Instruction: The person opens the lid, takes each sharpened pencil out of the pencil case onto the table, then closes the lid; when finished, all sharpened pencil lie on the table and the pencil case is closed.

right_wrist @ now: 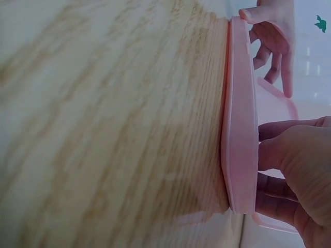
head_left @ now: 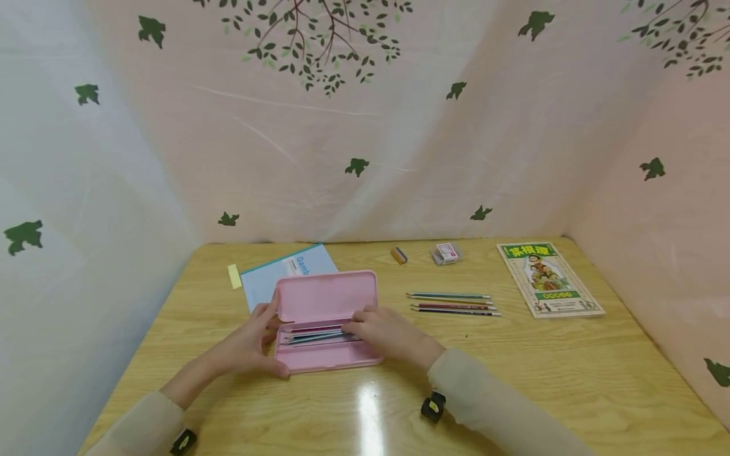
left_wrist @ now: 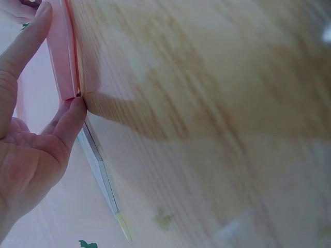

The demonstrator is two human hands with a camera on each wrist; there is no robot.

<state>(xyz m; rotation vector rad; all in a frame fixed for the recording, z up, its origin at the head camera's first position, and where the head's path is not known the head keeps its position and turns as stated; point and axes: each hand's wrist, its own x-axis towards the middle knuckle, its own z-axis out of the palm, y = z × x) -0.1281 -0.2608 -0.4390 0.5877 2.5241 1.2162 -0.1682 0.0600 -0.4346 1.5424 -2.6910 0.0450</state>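
Note:
A pink pencil case [head_left: 327, 365] lies on the table with its lid [head_left: 327, 296] raised at the back. Several pencils [head_left: 313, 337] lie in its tray, tips to the left. The left hand [head_left: 251, 342] grips the case's left end, thumb at the front corner and fingers farther back; in the left wrist view fingertips touch the pink side. Over the right half of the tray, the right hand [head_left: 390, 334] reaches in and pinches the pencils near their right ends. From the right wrist view, its curled fingers [right_wrist: 276, 191] go behind the case's front wall, which hides their tips.
Behind the case lies a blue notebook [head_left: 259, 285], partly covered by the lid, beside a yellow strip [head_left: 234, 276]. More pencils [head_left: 453, 306] lie to the right. Farther back are an eraser-like block [head_left: 398, 256], a small clear box [head_left: 446, 253] and an illustrated booklet [head_left: 549, 280].

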